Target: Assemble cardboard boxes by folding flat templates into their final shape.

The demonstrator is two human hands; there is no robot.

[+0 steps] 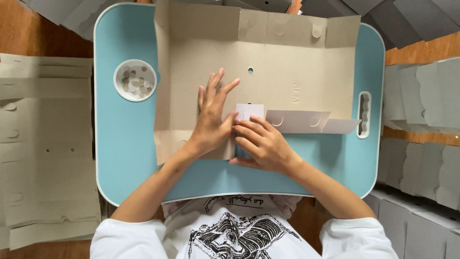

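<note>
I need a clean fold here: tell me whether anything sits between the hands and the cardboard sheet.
Nothing visible does. The left hand lies flat on the cardboard sheet, and the right hand presses on its near flap. The cup of small discs stands apart, to the left.

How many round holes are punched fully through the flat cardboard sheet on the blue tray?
2. One hole is above the left hand; another sits at the white flap's top edge. Hands may hide more.

I see a matt grey-brown cardboard sheet [268, 62] — rough, fibrous paperboard — lying on a smooth, faintly glossy blue plastic surface [124, 144]; beneath it, warm varnished wood floor [28, 36], and my cotton white shirt [239, 235].
</note>
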